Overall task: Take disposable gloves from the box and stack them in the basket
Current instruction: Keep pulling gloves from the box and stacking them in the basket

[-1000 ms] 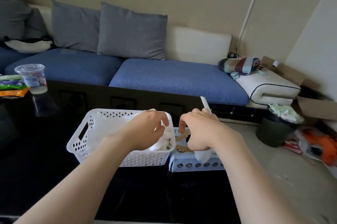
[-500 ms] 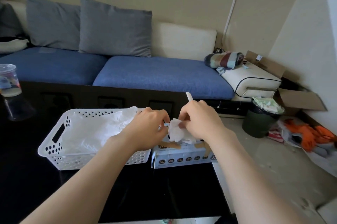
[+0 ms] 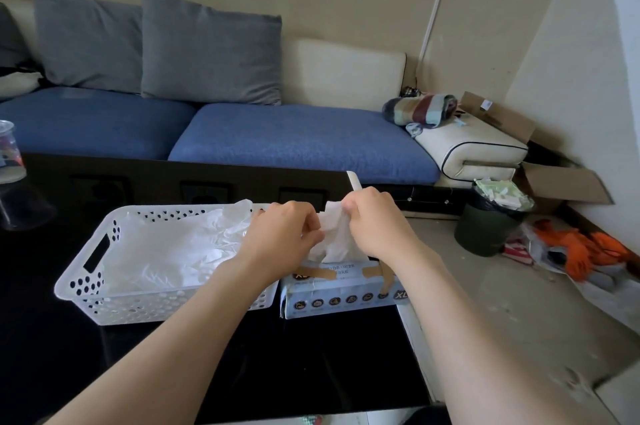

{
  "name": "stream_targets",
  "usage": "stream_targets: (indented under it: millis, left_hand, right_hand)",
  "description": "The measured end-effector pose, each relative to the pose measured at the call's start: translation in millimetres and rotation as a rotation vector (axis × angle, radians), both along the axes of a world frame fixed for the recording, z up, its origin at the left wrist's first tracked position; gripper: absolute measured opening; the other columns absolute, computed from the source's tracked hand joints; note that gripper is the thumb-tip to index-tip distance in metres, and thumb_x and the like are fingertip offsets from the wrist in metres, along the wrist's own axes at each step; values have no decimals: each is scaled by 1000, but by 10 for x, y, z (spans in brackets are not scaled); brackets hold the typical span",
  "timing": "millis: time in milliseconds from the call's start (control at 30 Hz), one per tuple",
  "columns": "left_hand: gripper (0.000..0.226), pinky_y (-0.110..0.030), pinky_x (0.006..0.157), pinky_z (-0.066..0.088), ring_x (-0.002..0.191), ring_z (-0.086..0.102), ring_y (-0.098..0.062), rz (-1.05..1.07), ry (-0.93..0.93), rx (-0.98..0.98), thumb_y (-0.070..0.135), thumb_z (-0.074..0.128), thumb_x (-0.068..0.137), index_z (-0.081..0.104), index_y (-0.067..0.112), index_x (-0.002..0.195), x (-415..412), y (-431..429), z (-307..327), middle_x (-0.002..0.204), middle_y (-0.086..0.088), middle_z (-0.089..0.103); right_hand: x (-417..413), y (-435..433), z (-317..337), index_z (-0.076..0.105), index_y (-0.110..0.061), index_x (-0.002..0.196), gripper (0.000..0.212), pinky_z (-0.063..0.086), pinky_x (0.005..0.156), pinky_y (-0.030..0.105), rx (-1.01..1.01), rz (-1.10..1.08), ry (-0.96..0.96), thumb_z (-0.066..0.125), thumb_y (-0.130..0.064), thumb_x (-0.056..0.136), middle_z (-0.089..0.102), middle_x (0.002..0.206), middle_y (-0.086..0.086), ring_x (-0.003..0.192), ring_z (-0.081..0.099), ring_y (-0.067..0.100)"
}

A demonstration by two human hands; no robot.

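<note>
A light blue glove box (image 3: 341, 296) lies on the black table, right beside a white perforated basket (image 3: 86, 289). Several translucent white gloves (image 3: 173, 251) lie piled inside the basket. A white glove (image 3: 334, 237) sticks up out of the box's top opening. My right hand (image 3: 375, 222) pinches the glove's upper edge, and my left hand (image 3: 285, 237) pinches its left side. Both hands hover just above the box, close together.
The black table (image 3: 311, 365) ends just right of the box. A plastic cup (image 3: 10, 154) stands at the far left edge. Behind the table runs a blue sofa (image 3: 294, 137) with grey cushions. A dark bin (image 3: 491, 223) and clutter sit on the floor at right.
My left hand left the basket and moved right to the box. My right hand lifted a glove out of the opening, and both hands now hold it higher.
</note>
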State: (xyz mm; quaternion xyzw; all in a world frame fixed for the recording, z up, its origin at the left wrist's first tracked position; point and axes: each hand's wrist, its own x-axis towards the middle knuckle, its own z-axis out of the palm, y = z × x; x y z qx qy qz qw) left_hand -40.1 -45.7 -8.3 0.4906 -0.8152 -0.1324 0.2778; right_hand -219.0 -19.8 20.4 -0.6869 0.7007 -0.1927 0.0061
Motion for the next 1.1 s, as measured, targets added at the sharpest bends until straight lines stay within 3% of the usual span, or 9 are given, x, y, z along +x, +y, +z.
stream_targets:
  millis: [100, 333, 467, 633, 733, 833, 967, 1033, 1100]
  left_hand:
    - [11, -42, 102, 43, 93, 64, -10, 1, -72, -36, 41, 70, 96, 66, 32, 91, -17, 33, -24, 94, 15, 68]
    - [15, -36, 70, 53, 76, 63, -16, -163, -24, -117, 29, 74, 92, 62, 24, 83, -38, 74, 1, 135, 16, 47]
    - [24, -33, 67, 47, 82, 57, -13, -248, -36, -142, 16, 72, 90, 52, 28, 98, -68, 96, 29, 103, 13, 61]
    - [44, -33, 89, 47, 102, 65, -17, -256, -236, -122, 17, 67, 96, 57, 34, 135, -71, 56, -35, 117, 9, 69]
    - [33, -36, 98, 40, 115, 59, -16, -266, -373, -100, 30, 58, 104, 60, 41, 135, -53, 43, -110, 123, 11, 60]
    - [37, -39, 102, 39, 116, 51, -18, -283, -399, -75, 29, 53, 101, 60, 39, 136, -66, 62, -142, 122, 9, 56]
    - [36, -34, 93, 41, 104, 45, -17, -252, -143, 17, 36, 49, 88, 69, 26, 117, -49, 98, -2, 116, 4, 55]
    - [33, -38, 81, 44, 95, 54, -21, -202, 202, 135, 35, 38, 88, 65, 16, 93, -42, 108, 111, 101, -3, 62]
    - [47, -38, 84, 52, 100, 67, -23, -143, 570, 380, 46, 33, 100, 69, 16, 106, -21, 122, 253, 103, -3, 73]
  right_hand:
    - [-3, -16, 37, 38, -13, 68, 39, 30, 50, 32, -65, -51, -92, 39, 0, 105, 46, 73, 2, 63, 47, 22]
    - [22, -17, 114, 40, -12, 71, 40, 30, 50, 17, -108, -162, -768, 39, -16, 110, 28, 77, -19, 54, 38, 3]
    - [-18, -59, 71, 59, 9, 99, 37, 37, 69, 33, -103, -214, -909, 42, -23, 109, 48, 80, 3, 75, 47, 17]
    - [-8, -45, 120, 63, 3, 104, 36, 42, 70, 30, -242, -188, -969, 44, -26, 113, 52, 86, 18, 79, 51, 13]
    - [36, 16, 249, 66, -19, 103, 29, 44, 66, 12, -503, -133, -995, 41, -25, 115, 65, 86, -13, 72, 57, -7]
    - [81, 44, 316, 60, -19, 93, 30, 42, 68, 16, -641, -80, -980, 41, -23, 115, 58, 71, -23, 69, 52, -5]
    - [161, 73, 321, 61, -14, 94, 30, 40, 67, 19, -631, -27, -922, 40, -22, 114, 56, 75, -16, 70, 50, -1]
    - [202, 90, 345, 62, -16, 94, 29, 40, 67, 16, -604, -17, -955, 41, -21, 114, 56, 76, -16, 70, 50, -2]
    - [247, 104, 370, 63, -20, 91, 29, 41, 66, 13, -555, -19, -1035, 44, -21, 112, 57, 76, -17, 70, 51, -3]
